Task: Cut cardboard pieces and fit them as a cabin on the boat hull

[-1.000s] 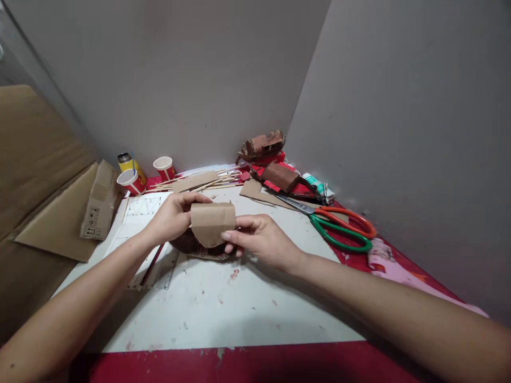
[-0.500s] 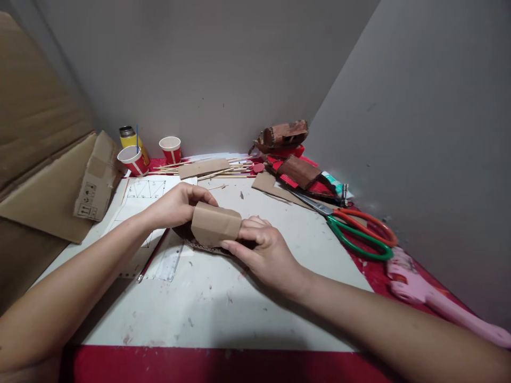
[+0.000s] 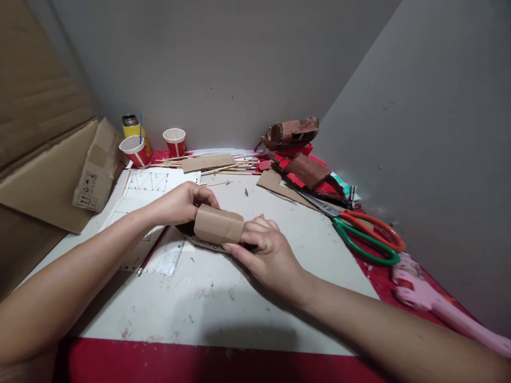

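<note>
A bent piece of brown cardboard (image 3: 219,223) stands between my two hands, over a darker cardboard base (image 3: 205,244) with a corrugated edge. My left hand (image 3: 187,203) grips the bent piece at its left end, its fingertips partly hidden behind it. At the other end my right hand (image 3: 265,239) is closed on the piece, with the thumb by the lower edge and the fingers tucked behind. Beneath and left of the base lie a clear ruler (image 3: 171,259), a dark pencil (image 3: 150,251) and a paper with drawn triangles (image 3: 148,181).
Scissors (image 3: 361,229) with orange and green handles and a pink glue gun (image 3: 419,290) lie at the right. Behind are wooden sticks (image 3: 243,164), brown-and-red cardboard models (image 3: 307,170), paper cups (image 3: 174,142) and a yellow bottle (image 3: 131,126). A cardboard box (image 3: 96,165) stands left.
The whole view has shifted slightly, so the table things sit a little further right. Both hands keep their hold on the bent cardboard, which stays in nearly the same place.
</note>
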`<state>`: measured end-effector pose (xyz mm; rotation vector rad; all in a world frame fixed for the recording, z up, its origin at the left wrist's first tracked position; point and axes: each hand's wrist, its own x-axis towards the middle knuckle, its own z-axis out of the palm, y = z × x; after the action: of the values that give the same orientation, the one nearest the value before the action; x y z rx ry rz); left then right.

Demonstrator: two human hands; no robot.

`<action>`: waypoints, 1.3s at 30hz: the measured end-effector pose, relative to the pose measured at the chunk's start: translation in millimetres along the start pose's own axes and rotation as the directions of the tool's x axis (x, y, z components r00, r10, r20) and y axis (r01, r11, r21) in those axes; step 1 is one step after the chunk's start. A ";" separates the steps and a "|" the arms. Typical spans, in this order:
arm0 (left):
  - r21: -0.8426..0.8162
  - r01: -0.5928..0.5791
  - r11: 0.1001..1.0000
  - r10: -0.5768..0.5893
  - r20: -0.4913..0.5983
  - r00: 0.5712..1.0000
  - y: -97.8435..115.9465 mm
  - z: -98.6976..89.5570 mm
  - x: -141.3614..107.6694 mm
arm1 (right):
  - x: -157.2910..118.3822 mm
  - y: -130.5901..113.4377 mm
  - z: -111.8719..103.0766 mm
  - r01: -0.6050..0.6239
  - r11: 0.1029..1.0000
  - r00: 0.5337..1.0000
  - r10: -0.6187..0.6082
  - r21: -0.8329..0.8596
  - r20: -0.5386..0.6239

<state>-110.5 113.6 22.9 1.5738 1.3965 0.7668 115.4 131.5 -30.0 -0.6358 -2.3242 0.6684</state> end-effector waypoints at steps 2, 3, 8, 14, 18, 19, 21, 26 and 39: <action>0.055 0.009 0.998 -0.009 0.010 1.000 -1.4 -1.2 -1.0 | -1.4 -1.1 0.3 0.003 1.000 1.000 -0.003 -0.021 -0.001; 0.083 0.013 0.996 -0.014 0.009 1.000 -2.0 -1.7 -1.2 | -1.8 -1.4 0.5 0.005 1.000 1.000 -0.005 -0.028 -0.002; 0.131 -0.032 0.991 0.034 -0.010 0.999 -4.1 -0.7 -0.6 | -2.4 -1.6 0.7 0.006 0.999 1.000 -0.006 -0.031 0.004; 0.029 -0.018 0.999 0.018 -0.007 1.000 -8.0 4.2 -2.5 | -2.8 -0.9 -0.2 -0.013 1.000 0.999 0.014 -0.019 0.047; 0.030 0.005 1.000 -0.005 0.001 1.000 -9.9 3.9 -5.1 | -2.9 0.1 1.0 -0.044 0.999 0.998 0.045 -0.023 0.039; 0.030 0.017 0.999 -0.018 0.003 1.000 -10.0 3.3 -5.7 | -2.7 0.5 1.1 -0.051 0.998 0.998 0.052 -0.023 0.034; 0.024 0.048 0.999 -0.048 0.002 0.999 -9.9 1.9 -6.3 | -1.9 1.2 0.4 -0.053 0.998 0.998 0.054 -0.027 0.028; 0.040 0.095 0.995 -0.095 -0.019 0.995 -6.3 4.2 -8.1 | 2.0 4.2 -10.1 -0.058 0.997 0.996 0.061 -0.043 0.062; 0.055 0.059 0.997 -0.052 -0.124 0.991 -4.9 32.8 -20.3 | 4.0 26.0 -35.7 0.024 0.999 0.972 -0.033 0.040 0.231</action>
<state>-87.5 87.0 6.4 1.5476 1.5575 0.8074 143.8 164.0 -19.8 -0.5308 -2.5231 0.8076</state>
